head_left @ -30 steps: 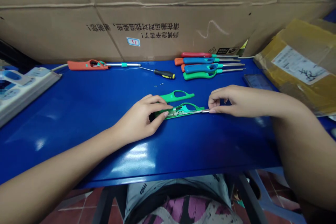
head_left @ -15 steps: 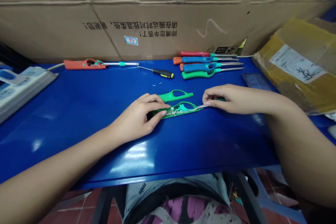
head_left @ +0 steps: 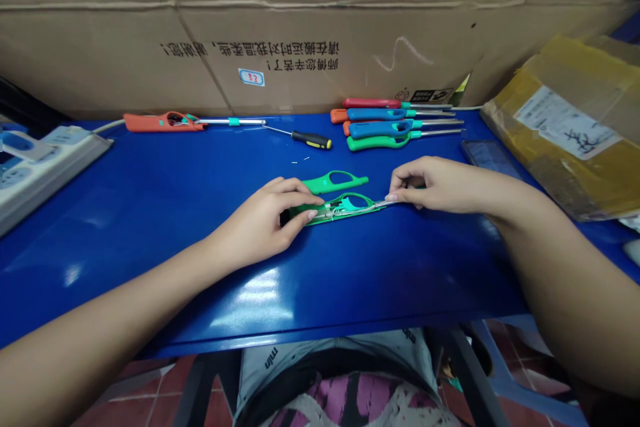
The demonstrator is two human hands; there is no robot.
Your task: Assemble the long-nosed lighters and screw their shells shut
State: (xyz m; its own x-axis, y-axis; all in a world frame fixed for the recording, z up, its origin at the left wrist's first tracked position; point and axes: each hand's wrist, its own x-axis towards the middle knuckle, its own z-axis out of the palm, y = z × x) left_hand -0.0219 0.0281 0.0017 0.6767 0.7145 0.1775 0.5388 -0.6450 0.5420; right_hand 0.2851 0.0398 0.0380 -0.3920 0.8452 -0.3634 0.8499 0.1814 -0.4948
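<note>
An opened green long-nosed lighter (head_left: pixel 357 205) lies on the blue table, its inner parts and thin wires exposed. My left hand (head_left: pixel 273 220) holds its handle end, thumb on the near side and fingers on the far side. At the other end, my right hand (head_left: pixel 417 183) pinches the lighter's thin metal nozzle (head_left: pixel 384 203) between thumb and forefinger; most of the nozzle is hidden by that hand. Just behind the body rests the loose green shell half (head_left: pixel 337 181), partly covered by my left fingers.
Several coloured lighters (head_left: pixel 380 128) lie stacked at the back. An open orange lighter (head_left: pixel 160 123) and a screwdriver (head_left: pixel 310 139) are farther left, with small pins (head_left: pixel 301 160) nearby. A power strip (head_left: pixel 55 157), a phone (head_left: pixel 489 155), a taped parcel (head_left: pixel 565 127) and a large carton (head_left: pixel 280 27) surround the table.
My right hand has shifted slightly, and the green bit seen beneath its fingers earlier no longer shows. My left hand and the green lighter stay nearly still.
</note>
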